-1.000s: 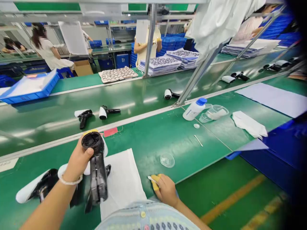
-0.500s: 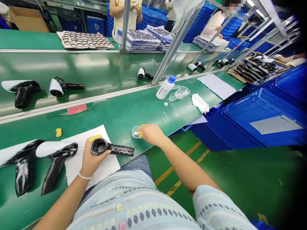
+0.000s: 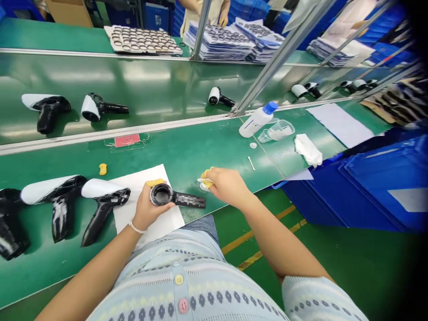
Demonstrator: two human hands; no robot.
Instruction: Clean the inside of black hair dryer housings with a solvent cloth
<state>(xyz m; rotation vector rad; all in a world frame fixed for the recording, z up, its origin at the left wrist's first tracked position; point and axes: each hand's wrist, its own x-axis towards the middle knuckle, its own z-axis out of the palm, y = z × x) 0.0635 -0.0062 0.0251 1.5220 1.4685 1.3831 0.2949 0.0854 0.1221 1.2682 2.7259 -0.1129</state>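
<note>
Two hands work at lower centre: your left hand [image 3: 154, 209] curls closed around a black plastic hair-dryer housing [image 3: 189, 200], held over a white paper sheet [image 3: 140, 178] with its round opening turned up toward your other hand. Your right hand [image 3: 228, 185] pinches a thin white swab [image 3: 203, 180] just above a small clear dish [image 3: 204, 187].

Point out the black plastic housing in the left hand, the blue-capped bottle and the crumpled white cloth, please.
black plastic housing [image 3: 189, 200], head view, on its grip
blue-capped bottle [image 3: 256, 124], head view, on its white body
crumpled white cloth [image 3: 308, 150], head view, on its middle
</note>
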